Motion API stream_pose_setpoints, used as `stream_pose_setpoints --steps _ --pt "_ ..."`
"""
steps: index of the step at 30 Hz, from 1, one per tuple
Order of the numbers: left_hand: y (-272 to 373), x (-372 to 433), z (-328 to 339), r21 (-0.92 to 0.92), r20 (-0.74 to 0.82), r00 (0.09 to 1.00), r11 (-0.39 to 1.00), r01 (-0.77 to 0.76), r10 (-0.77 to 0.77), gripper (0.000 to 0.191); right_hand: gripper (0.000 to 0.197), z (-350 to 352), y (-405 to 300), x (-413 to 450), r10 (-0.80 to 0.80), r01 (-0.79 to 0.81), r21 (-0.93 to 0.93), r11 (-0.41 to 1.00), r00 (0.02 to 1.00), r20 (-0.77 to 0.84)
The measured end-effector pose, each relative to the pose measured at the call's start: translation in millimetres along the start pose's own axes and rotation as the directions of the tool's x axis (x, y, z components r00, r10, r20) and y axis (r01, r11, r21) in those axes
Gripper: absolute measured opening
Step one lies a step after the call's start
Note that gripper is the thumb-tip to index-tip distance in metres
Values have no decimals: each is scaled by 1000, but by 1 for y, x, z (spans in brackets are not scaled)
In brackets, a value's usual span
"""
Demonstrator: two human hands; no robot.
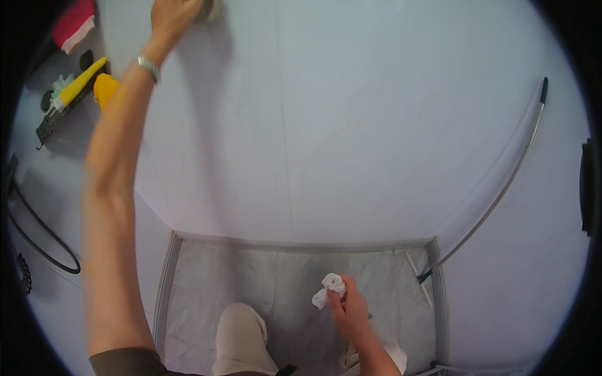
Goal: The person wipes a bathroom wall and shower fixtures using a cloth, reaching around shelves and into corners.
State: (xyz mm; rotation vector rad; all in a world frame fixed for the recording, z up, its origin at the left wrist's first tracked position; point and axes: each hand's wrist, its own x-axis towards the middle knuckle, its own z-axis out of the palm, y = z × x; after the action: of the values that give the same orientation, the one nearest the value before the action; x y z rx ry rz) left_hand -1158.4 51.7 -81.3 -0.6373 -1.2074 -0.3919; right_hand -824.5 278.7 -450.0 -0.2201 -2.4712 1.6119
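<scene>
My left hand [171, 19] reaches far up the pale wall [352, 117], partly cut off by the top of the view. A blurred, beige-grey cloth-like wad [214, 11] is in its grip at the wall, its exact kind unclear. A metal-banded watch or bracelet [148, 68] circles that wrist. Low in front of my body, my right hand [350, 308] grips a crumpled white cloth or paper [331, 285]. That white wad is held above the grey floor [301, 268], away from the wall.
At left, a dark wall rack [49, 124] bears a yellow tube [82, 84]; an orange-yellow item [104, 89] sits beside it. A black hose [47, 261] loops below. A long-handled squeegee [498, 192] leans at right. Grey skirting [301, 245] borders the floor.
</scene>
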Motion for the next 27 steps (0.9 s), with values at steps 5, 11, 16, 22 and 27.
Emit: stream_pose_setpoints --steps 5,11,16,22,27 --pt "-13 -15 48 287 216 959 951 116 -182 61 31 -4 -3 -11 -48 52 -63 997 997 65" --pt "65 -93 59 207 162 981 968 -142 109 45 33 -11 -3 -12 -156 168 -74 983 977 146" --pt "121 -189 51 15 374 909 979 -203 183 41 33 -14 1 -5 -149 172 -111 979 971 188" --pt "162 -308 34 -140 562 778 960 -243 279 45 35 -14 10 -3 -173 217 -190 958 959 223" --pt "183 -393 -5 -337 706 519 873 -353 482 39 35 -12 13 -9 -202 263 -266 927 950 237"
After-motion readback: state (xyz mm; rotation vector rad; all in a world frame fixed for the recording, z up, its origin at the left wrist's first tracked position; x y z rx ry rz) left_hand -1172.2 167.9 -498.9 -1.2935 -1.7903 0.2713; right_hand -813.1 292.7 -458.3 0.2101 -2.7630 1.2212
